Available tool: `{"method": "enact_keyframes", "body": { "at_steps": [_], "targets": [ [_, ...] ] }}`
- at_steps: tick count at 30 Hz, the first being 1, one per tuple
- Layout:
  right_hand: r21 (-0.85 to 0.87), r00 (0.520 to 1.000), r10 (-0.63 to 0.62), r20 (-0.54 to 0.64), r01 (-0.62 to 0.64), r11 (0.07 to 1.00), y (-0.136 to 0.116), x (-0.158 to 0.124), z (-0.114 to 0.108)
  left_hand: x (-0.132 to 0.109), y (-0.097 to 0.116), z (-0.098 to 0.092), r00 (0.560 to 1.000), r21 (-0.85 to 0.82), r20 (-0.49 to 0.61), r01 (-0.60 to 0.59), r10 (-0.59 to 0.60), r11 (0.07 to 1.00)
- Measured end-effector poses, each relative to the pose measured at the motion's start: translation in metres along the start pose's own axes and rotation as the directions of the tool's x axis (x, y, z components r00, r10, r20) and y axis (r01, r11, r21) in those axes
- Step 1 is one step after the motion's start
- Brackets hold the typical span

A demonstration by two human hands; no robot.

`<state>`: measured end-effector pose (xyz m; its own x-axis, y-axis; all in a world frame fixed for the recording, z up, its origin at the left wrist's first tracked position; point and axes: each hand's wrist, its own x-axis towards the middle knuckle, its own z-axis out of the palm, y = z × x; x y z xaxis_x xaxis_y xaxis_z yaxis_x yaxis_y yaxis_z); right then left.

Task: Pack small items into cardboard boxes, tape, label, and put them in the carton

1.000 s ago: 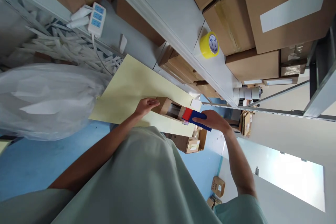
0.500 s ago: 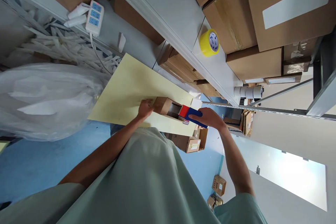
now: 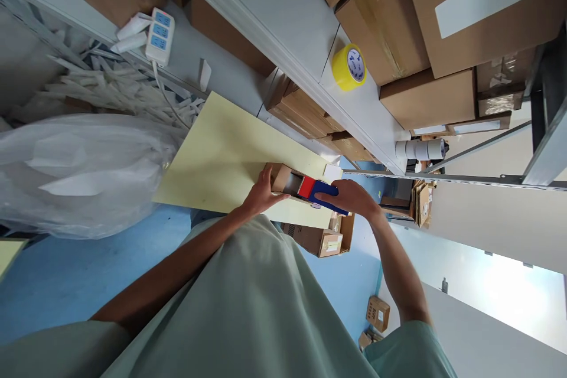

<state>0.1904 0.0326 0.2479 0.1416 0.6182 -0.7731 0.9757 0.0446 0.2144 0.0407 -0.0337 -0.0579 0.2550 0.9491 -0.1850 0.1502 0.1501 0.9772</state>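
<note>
A small brown cardboard box (image 3: 280, 178) lies on the pale yellow board (image 3: 221, 153), with a grey inside showing. My left hand (image 3: 262, 192) grips its left end, fingers on the far side and thumb along the near side. At the box's right end is a blue item with a red end (image 3: 306, 187), the red part at the box's opening. My right hand (image 3: 352, 196) is closed around the blue part. How deep the red end sits in the box cannot be made out.
Yellow tape (image 3: 349, 67) and large cartons (image 3: 381, 23) stand on the shelf (image 3: 283, 6). A power strip (image 3: 160, 37) lies at the upper left, above a filled plastic bag (image 3: 84, 171). An open carton (image 3: 321, 239) is below the board.
My left hand has moved right along the box, and its fingers and thumb now span the left end. The box has shifted slightly right, and the view has moved a little.
</note>
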Motion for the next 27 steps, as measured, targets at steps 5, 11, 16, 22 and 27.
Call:
{"method": "enact_keyframes", "body": {
  "at_steps": [5, 11, 16, 22, 27],
  "targets": [
    [-0.038, 1.0, 0.011, -0.01, -0.012, 0.999, -0.003, -0.004, 0.003, 0.013, 0.004, -0.013, 0.989, 0.091, 0.068, -0.139, 0.133, 0.986],
    [-0.067, 0.999, 0.014, -0.037, -0.017, 0.998, -0.008, -0.007, 0.002, 0.036, 0.025, -0.021, 0.905, 0.169, 0.227, -0.401, 0.36, 0.9],
    [-0.094, 0.998, 0.028, -0.058, -0.034, 0.995, -0.017, -0.009, 0.0, 0.038, 0.03, -0.015, 0.913, 0.258, 0.212, -0.397, 0.35, 0.881],
    [-0.111, 0.998, 0.01, -0.063, -0.017, 0.994, -0.024, -0.007, 0.002, 0.036, 0.022, -0.002, 0.939, 0.27, 0.142, -0.342, 0.314, 0.9],
    [-0.106, 0.996, 0.028, -0.08, -0.036, 0.994, -0.011, -0.005, 0.007, 0.039, 0.012, 0.003, 0.956, 0.302, 0.103, -0.294, 0.275, 0.907]
  ]
}}
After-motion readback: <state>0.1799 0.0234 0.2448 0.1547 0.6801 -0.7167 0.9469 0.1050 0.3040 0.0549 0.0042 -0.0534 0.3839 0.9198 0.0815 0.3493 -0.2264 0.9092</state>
